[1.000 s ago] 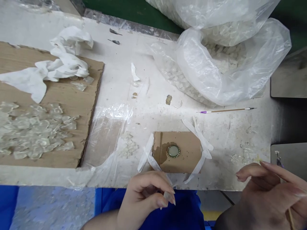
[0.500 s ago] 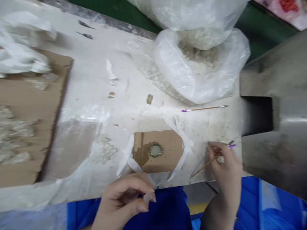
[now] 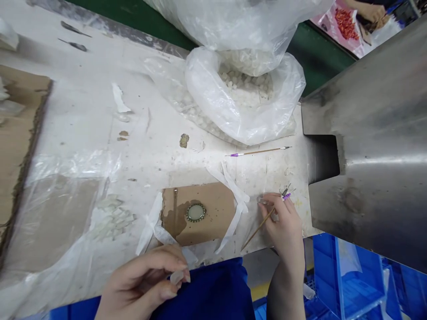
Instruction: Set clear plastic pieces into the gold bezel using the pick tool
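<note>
My left hand (image 3: pixel 147 284) hovers at the table's near edge, thumb and fingers pinched on a small clear piece (image 3: pixel 176 278). My right hand (image 3: pixel 283 224) rests on the white table (image 3: pixel 160 129), fingers closed on a thin wooden stick with a purple tip (image 3: pixel 263 218); its fingertips touch small clear bits on the tabletop. Between the hands lies a taped-down cardboard square (image 3: pixel 213 213) with a round metal-rimmed bezel (image 3: pixel 195 212) stuck on it.
An open plastic bag of clear pieces (image 3: pixel 240 98) sits behind, with a second stick (image 3: pixel 256 152) in front of it. A steel chute (image 3: pixel 370 146) fills the right. Plastic sheet over cardboard (image 3: pixel 56 209) lies left. Blue crates (image 3: pixel 350 284) stand below.
The view swung right, so the table slid left. My right hand came up from below the edge and settled on the table with the stick. My left hand kept its pinch.
</note>
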Demonstrator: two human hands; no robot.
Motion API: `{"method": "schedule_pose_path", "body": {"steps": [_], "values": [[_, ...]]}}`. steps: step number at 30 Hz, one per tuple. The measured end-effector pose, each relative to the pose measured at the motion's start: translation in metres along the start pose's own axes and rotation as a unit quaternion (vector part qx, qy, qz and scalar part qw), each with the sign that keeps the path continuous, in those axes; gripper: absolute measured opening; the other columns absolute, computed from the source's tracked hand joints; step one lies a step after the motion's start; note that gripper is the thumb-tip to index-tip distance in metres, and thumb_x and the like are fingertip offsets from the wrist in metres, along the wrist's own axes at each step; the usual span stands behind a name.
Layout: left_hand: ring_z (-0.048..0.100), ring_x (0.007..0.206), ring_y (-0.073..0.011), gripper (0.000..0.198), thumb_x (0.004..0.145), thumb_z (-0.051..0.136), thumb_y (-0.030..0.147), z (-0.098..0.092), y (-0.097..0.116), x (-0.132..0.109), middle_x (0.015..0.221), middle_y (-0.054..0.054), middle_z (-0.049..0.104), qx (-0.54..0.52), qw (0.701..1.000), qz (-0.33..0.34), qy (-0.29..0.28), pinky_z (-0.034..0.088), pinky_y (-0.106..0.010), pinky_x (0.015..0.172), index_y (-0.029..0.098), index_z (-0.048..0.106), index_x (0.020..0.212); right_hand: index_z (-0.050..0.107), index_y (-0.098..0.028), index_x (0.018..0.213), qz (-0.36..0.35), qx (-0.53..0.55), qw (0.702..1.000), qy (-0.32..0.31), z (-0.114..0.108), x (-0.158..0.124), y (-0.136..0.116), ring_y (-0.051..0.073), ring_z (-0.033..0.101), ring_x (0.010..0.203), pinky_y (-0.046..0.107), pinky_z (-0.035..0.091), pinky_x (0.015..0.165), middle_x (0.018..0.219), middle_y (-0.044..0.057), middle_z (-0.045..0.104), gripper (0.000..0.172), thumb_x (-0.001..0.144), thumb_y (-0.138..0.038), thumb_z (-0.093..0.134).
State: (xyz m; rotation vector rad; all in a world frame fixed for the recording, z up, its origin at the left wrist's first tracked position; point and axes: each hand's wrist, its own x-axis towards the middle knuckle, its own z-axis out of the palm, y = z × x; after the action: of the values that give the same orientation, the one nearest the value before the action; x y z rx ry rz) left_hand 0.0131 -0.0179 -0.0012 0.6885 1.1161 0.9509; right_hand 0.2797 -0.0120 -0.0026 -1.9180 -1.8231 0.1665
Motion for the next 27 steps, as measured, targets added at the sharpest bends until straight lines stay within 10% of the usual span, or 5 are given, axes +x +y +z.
{"method": "schedule_pose_path", "body": {"steps": [7, 12, 16, 27], "values": [[0.07, 0.06, -0.0119, 0.006, 0.082, 0.088, 0.031, 0.003, 0.004, 0.003, 0.066, 0.0, 0.079, -0.047, 0.993, 0.072, -0.08, 0.059, -0.015, 0.058, 0.029, 0.085, 0.086, 0.062, -0.026, 0.087, 0.016, 0.222, 0.975, -0.016, -0.008, -0.008, -0.035, 0.019, 0.067, 0.068, 0.03, 0.056, 0.059, 0.076, 0.0, 0.068, 0.011, 0.092, -0.026, 0.071], [0.067, 0.056, -0.0094, 0.007, 0.082, 0.088, 0.031, 0.015, 0.008, 0.01, 0.064, 0.0, 0.077, -0.042, 0.984, 0.139, -0.1, 0.056, -0.013, 0.056, 0.026, 0.084, 0.083, 0.067, -0.026, 0.088, 0.114, 0.617, 0.763, -0.157, -0.002, -0.025, -0.076, 0.011, 0.064, 0.057, 0.021, 0.052, 0.049, 0.081, -0.001, 0.069, 0.016, 0.087, -0.023, 0.083], [0.063, 0.055, -0.0079, 0.017, 0.081, 0.088, 0.037, 0.016, 0.008, 0.01, 0.061, 0.001, 0.071, -0.015, 0.981, 0.154, -0.12, 0.052, -0.013, 0.056, 0.023, 0.081, 0.076, 0.064, -0.025, 0.078, 0.131, 0.694, 0.678, -0.203, 0.013, -0.025, -0.089, 0.007, 0.06, 0.055, 0.018, 0.052, 0.052, 0.078, -0.003, 0.067, 0.025, 0.08, -0.024, 0.089], [0.063, 0.057, -0.0122, 0.012, 0.083, 0.085, 0.034, 0.006, 0.004, 0.01, 0.062, -0.002, 0.071, -0.026, 0.967, 0.127, -0.218, 0.053, -0.021, 0.055, 0.022, 0.084, 0.082, 0.045, -0.021, 0.059, 0.136, 0.676, 0.675, -0.263, 0.018, -0.021, -0.092, 0.006, 0.052, 0.053, 0.016, 0.044, 0.052, 0.062, -0.007, 0.056, 0.052, 0.075, -0.038, 0.092]]}}
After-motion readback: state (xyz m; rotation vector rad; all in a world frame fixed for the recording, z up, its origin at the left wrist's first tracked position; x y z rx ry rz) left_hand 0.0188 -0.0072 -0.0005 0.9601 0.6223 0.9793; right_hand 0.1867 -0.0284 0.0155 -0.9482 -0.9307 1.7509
